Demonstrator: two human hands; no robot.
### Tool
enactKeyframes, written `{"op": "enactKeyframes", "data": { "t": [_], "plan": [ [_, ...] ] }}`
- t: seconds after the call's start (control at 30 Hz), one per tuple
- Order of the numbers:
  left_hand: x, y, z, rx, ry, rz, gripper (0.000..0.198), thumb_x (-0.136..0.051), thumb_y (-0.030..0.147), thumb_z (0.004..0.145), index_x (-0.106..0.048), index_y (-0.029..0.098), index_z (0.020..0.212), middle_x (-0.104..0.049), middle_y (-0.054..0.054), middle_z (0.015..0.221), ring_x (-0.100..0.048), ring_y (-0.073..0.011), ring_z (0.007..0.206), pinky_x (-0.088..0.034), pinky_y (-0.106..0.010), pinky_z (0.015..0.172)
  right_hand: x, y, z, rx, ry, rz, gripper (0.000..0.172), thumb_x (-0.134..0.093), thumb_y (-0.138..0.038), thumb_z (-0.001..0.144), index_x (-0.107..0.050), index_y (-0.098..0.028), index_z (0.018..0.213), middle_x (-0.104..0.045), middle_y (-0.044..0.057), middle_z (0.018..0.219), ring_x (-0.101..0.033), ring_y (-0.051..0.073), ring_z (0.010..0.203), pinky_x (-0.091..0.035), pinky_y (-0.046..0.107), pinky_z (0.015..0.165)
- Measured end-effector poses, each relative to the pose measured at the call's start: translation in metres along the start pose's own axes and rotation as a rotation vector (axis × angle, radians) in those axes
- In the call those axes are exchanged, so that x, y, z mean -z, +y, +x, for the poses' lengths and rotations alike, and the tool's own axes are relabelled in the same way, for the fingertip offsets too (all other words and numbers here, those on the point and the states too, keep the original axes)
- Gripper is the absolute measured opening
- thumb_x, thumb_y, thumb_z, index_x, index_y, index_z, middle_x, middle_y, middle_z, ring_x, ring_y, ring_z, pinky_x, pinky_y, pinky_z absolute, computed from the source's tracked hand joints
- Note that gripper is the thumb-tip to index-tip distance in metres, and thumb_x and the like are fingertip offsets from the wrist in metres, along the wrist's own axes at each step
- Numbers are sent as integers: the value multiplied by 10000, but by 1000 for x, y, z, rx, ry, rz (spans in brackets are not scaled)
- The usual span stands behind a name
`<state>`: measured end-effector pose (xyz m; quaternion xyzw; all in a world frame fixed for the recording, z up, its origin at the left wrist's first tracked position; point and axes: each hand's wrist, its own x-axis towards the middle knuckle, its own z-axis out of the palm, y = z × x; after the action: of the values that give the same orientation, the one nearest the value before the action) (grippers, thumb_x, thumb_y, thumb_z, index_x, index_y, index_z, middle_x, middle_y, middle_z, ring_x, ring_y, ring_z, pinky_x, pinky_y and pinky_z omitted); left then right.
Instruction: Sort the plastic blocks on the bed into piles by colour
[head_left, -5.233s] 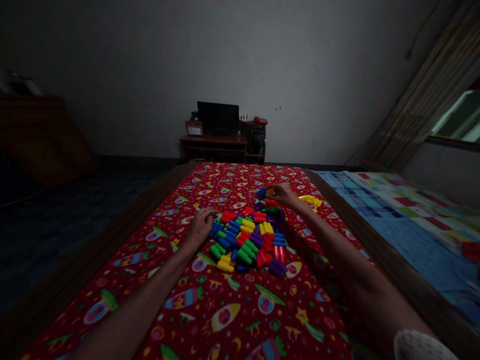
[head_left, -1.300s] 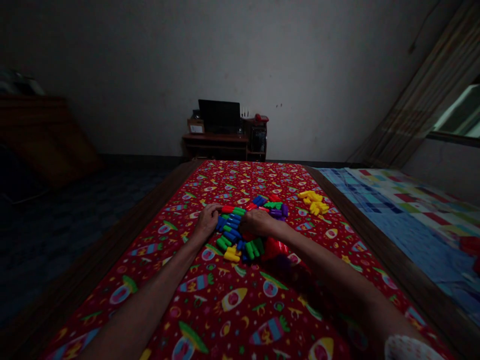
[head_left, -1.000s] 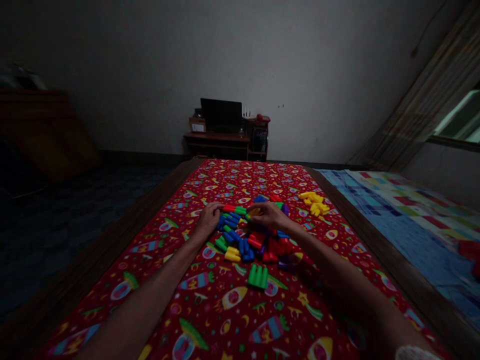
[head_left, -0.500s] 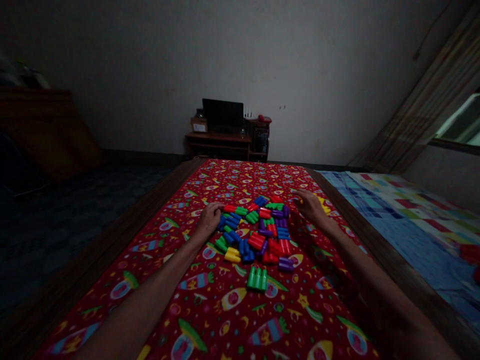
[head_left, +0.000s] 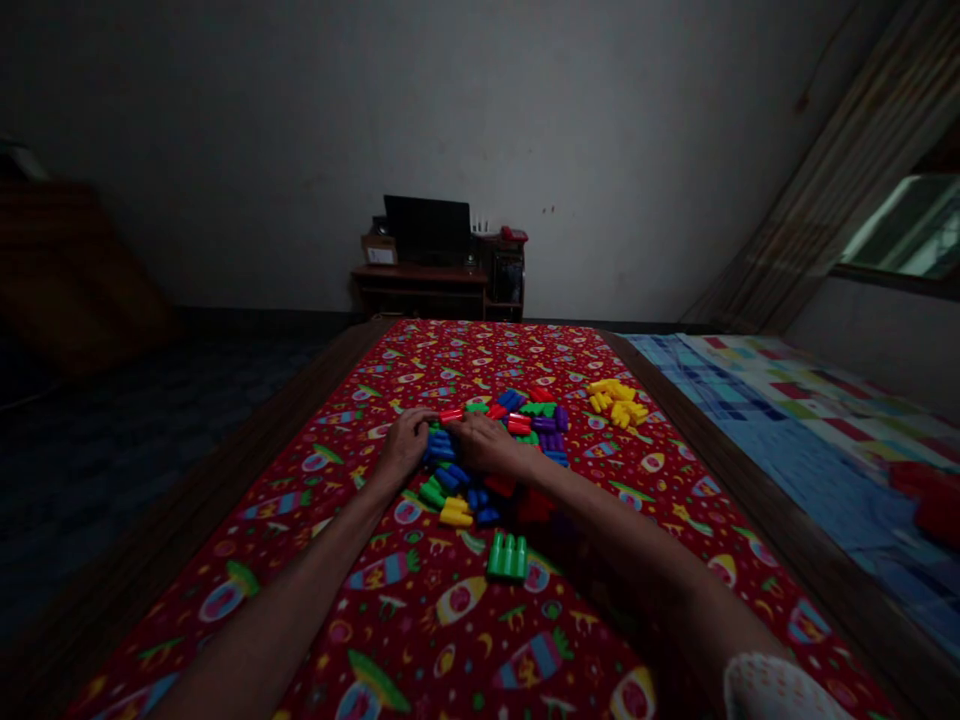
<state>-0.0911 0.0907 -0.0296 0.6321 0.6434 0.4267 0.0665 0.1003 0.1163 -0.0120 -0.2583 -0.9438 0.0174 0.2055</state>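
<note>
My left hand (head_left: 407, 438) rests at the left edge of a pile of plastic building blocks, its fingers loosely bent and apart. Its fingertips reach a red block (head_left: 451, 415) and sit just above some blue blocks (head_left: 439, 447). Across the middle of the pile lies my right hand (head_left: 486, 443), with fingers bent down close to the left hand. Whatever its fingertips close on is hidden beneath it. Green blocks (head_left: 432, 491), a yellow block (head_left: 456, 512) and purple blocks (head_left: 551, 440) show around the hands. Nearer me, a green block (head_left: 508, 556) lies apart.
A separate heap of yellow blocks (head_left: 619, 402) lies at the right of the red patterned tablecloth (head_left: 450, 650). Wooden table edges (head_left: 679, 415) run along both sides. Beyond the far end stands a desk with a monitor (head_left: 427, 228); a bed (head_left: 780, 420) is at the right.
My right hand has swung left from beside the yellow heap into the pile, close to my left hand. The yellow heap is now uncovered. The left hand stays at the pile's left edge.
</note>
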Motion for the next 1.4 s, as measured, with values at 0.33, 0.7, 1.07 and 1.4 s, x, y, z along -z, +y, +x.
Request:
{"op": "enactKeyframes", "data": {
  "t": [0.33,0.7,1.07,1.4],
  "plan": [
    [-2,-3,0,-4,21,-11,321,-396,200,744,-703,182,833,-694,-77,1014,-635,-221,991,-492,-399,972,87,65,-37,-72,143,-132,321,-559,-132,803,-574,-144,1123,-629,128,1065,-516,246,986,-422,358,858],
    [-2,-4,1,-29,40,-29,306,-406,190,722,-700,196,808,-703,-59,972,-639,-210,959,-502,-393,957,142,157,-107,-683,33,-354,337,-579,-226,825,-654,-118,1135,-699,169,1064,-620,274,969,-446,337,815],
    [2,5,-3,-12,24,-10,316,-398,182,756,-703,190,837,-699,-65,1008,-624,-208,1016,-483,-387,983,59,-54,-49,289,-224,-25,200,-558,-339,904,-664,-171,877,-687,73,802,-590,187,787,-409,300,724],
    [3,4,-3,-17,7,0,312,-391,205,755,-691,185,836,-701,-78,1022,-633,-218,1005,-487,-390,978,79,-16,-60,102,4,-96,206,-472,-209,929,-628,-192,1062,-695,83,927,-598,193,822,-400,310,758]
  ]
}}
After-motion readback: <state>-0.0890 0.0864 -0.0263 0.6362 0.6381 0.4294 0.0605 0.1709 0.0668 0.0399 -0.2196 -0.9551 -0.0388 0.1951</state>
